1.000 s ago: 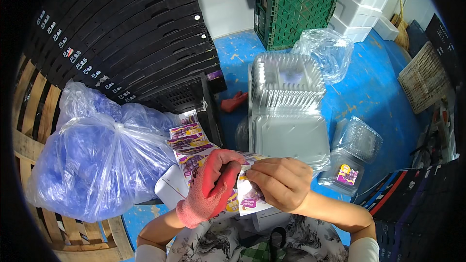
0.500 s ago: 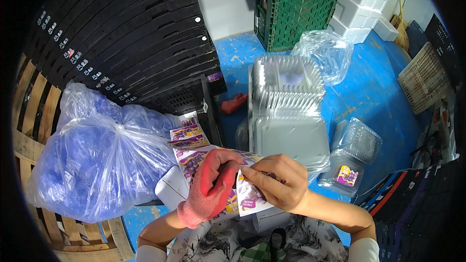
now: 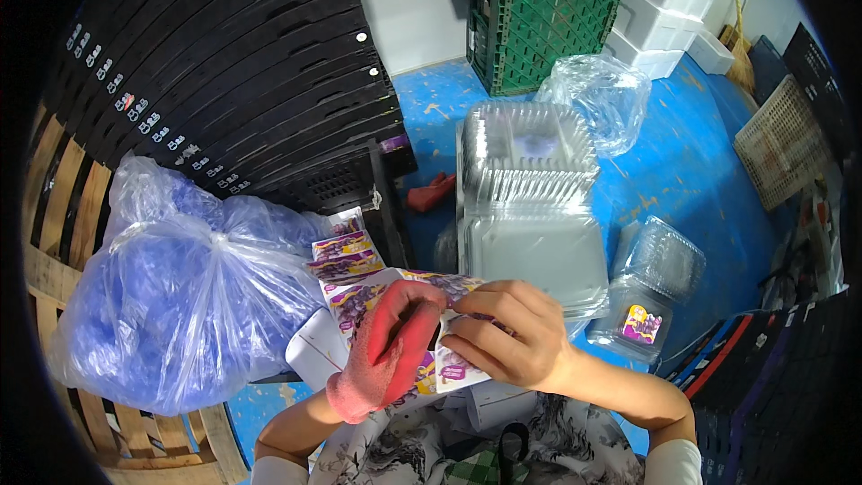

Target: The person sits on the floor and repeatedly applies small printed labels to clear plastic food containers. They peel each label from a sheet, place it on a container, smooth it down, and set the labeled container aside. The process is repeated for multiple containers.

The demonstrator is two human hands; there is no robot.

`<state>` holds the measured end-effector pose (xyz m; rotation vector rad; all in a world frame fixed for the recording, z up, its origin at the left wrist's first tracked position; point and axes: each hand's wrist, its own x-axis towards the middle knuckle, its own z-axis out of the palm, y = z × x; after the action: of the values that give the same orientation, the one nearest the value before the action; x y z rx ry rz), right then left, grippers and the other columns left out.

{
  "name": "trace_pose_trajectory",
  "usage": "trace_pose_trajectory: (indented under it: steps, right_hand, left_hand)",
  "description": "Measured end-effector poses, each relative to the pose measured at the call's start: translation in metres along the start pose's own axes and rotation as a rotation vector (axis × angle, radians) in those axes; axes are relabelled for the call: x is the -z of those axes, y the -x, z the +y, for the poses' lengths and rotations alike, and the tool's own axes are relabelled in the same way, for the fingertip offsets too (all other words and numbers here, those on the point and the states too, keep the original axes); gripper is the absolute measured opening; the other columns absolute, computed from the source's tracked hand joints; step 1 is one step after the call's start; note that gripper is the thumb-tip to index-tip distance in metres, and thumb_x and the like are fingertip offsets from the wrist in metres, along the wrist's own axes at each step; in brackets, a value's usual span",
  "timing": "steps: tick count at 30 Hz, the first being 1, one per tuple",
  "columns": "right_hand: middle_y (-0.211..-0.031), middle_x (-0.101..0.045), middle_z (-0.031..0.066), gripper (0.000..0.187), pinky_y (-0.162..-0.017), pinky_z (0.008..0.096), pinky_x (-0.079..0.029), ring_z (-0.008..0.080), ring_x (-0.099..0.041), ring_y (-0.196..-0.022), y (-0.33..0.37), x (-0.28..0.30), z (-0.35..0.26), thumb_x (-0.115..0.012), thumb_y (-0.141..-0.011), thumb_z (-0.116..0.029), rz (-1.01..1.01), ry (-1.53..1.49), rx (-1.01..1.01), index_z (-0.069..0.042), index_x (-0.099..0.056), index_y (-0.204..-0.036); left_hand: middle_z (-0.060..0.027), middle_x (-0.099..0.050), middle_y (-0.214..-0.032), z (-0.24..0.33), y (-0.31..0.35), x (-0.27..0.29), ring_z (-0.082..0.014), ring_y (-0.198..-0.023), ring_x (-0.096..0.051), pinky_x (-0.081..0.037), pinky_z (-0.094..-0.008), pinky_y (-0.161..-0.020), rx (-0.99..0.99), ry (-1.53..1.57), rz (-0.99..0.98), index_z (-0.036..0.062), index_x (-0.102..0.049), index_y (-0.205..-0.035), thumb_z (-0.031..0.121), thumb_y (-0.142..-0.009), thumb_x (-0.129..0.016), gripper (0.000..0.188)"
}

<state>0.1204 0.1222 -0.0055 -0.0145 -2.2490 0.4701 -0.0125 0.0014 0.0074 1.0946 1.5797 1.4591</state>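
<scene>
My left hand (image 3: 388, 355), in a red work glove, is closed on a strip of printed sticker labels (image 3: 359, 298) in purple, yellow and white. Against the strip's right end, the fingers of my bare right hand (image 3: 519, 337) are bent and pinch its edge. A white label piece (image 3: 456, 372) shows below those fingers. Whether a sticker is lifted off its backing is hidden by my fingers. Beyond my hands stands a stack of clear plastic clamshell containers (image 3: 534, 247). To its right lies an open clamshell (image 3: 666, 260) with a purple and yellow label on it.
On the left, a bag of bluish plastic (image 3: 197, 296) rests on a wooden pallet (image 3: 49, 180). Black crates (image 3: 269, 63) are stacked behind it. A red glove (image 3: 431, 192) lies on the blue floor, with a green crate (image 3: 557, 18) and clear plastic wrap (image 3: 597, 99) farther back.
My right fingers have shifted slightly left and curled more over the labels, covering more of the white label piece. My left hand holds nearly the same place.
</scene>
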Motion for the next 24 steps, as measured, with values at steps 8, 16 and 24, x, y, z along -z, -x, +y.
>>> trace_pose_trajectory:
  steps: [8, 16, 24]
  right_hand:
    - [-0.092, -0.06, 0.0102, 0.011, -0.068, 0.029, -0.049, 0.0205, -0.059, -0.075, 0.021, 0.032, -0.005, -0.065, -0.07, -0.004, 0.106, -0.174, -0.002, -0.003, -0.059, -0.08]
    - [-0.081, -0.058, 0.0019, 0.044, -0.061, 0.0223, -0.049, 0.0101, -0.058, -0.067, 0.056, 0.1, 0.041, -0.062, -0.082, 0.001, 0.922, -0.64, -1.009, -0.005, -0.044, -0.122]
    - [-0.082, -0.062, 0.0052, 0.007, -0.054, 0.0234, -0.055, 0.0103, -0.061, -0.064, 0.081, 0.048, 0.064, -0.062, -0.085, -0.006, 0.465, -0.791, -1.327, -0.002, -0.058, -0.082]
  left_hand:
    - [0.0021, -0.053, -0.076, -0.01, 0.0, 0.009, -0.0031, -0.062, -0.046, -0.034, -0.0173, -0.052, 0.017, 0.055, 0.297, 0.0046, -0.053, -0.085, -0.01, -0.078, -0.059, 0.017]
    - [0.0001, -0.052, -0.096, -0.023, 0.028, 0.074, -0.0062, -0.083, -0.042, -0.032, -0.0186, -0.072, -0.352, -0.17, 0.758, 0.0024, -0.054, -0.1, 0.004, -0.086, -0.054, 0.014]
    - [-0.0067, -0.06, -0.069, -0.029, 0.025, 0.042, -0.0094, -0.051, -0.054, -0.039, -0.0231, -0.05, -0.271, -0.451, -0.003, -0.0008, -0.057, -0.095, -0.006, -0.074, -0.045, 0.024]
